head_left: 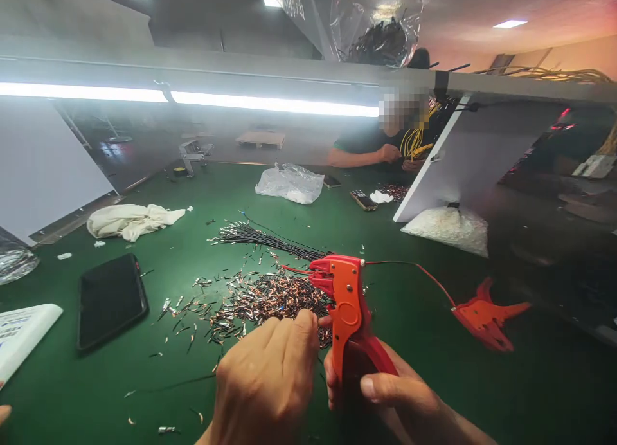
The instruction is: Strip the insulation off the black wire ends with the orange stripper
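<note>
My right hand (405,390) is wrapped round the handles of a red-orange wire stripper (348,303), held upright with its jaws to the left. Left of the handles, my left hand (270,368) is closed, knuckles up, its fingertips hidden. A thin black wire (173,388) runs out to the left from under it, apparently held in it. Beyond my hands lies a heap of short wire offcuts (274,297), and behind that a bundle of black wires (260,237) with bare or metal ends. A thin red wire (409,263) links the stripper's head to a red plastic piece (489,313) on the right.
On the green table (183,419) are a black phone (113,300), a white cloth (130,222), a clear plastic bag (290,183) and a tied bag (448,229). A person (361,152) holding yellow wires sits across, beside a slanted white panel (434,155).
</note>
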Demonstrator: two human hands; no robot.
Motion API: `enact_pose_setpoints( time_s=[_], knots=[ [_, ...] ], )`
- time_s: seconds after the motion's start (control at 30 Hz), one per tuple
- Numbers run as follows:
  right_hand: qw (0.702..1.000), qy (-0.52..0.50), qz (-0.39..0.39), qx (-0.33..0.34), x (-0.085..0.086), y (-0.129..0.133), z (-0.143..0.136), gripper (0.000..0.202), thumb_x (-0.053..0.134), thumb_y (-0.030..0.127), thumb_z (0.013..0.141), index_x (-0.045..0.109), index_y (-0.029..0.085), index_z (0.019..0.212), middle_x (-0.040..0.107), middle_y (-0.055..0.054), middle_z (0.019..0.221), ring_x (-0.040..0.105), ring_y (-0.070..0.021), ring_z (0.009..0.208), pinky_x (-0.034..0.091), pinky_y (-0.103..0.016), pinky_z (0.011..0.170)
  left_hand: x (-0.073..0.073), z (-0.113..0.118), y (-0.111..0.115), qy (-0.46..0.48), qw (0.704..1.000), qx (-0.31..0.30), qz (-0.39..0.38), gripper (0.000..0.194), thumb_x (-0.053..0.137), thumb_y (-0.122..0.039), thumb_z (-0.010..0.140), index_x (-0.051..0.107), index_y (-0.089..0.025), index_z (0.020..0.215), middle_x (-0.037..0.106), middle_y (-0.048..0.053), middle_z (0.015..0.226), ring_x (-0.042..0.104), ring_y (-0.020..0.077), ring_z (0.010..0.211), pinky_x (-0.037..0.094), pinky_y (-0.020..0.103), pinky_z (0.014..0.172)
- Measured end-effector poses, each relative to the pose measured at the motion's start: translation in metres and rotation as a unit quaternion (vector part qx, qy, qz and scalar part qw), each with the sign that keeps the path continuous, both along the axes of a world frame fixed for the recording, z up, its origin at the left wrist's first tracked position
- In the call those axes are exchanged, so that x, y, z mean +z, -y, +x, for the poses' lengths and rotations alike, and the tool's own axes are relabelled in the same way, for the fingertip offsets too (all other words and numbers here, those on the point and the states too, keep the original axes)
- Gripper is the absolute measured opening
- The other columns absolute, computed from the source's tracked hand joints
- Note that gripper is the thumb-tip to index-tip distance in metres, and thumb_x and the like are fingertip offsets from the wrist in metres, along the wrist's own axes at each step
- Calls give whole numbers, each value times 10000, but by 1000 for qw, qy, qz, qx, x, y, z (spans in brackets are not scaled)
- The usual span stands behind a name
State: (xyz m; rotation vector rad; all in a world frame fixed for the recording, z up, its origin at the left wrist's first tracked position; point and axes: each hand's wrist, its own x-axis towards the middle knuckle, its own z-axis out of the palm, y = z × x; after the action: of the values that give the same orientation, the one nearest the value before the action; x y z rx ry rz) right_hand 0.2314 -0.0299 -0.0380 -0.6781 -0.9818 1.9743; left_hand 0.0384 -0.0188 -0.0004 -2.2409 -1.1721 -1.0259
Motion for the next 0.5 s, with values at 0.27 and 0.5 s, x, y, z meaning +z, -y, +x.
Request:
enact_pose_setpoints(
  time_s=[0.27, 0.5],
  knots=[
    [998, 37, 28, 35, -12, -5, -2, 367, 698, 487, 819, 608, 149, 931, 595, -46, 839, 566, -174, 729, 454, -335, 710, -4, 1, 2, -1, 999, -49, -14, 65, 577, -103, 919, 602, -162, 909, 542, -43, 583, 449, 146, 488, 294, 307, 497],
    [995, -23, -95, 21, -25, 8, -12, 438, 726, 566, 805, 489, 218, 924, 467, 82, 641, 336, -31, 426, 298, -167, 414, -7, 5, 4, -18, 998, -55, -29, 103, 517, -91, 929, 599, -145, 960, 574, -33, 595, 482, 145, 480, 326, 297, 494]
  ],
)
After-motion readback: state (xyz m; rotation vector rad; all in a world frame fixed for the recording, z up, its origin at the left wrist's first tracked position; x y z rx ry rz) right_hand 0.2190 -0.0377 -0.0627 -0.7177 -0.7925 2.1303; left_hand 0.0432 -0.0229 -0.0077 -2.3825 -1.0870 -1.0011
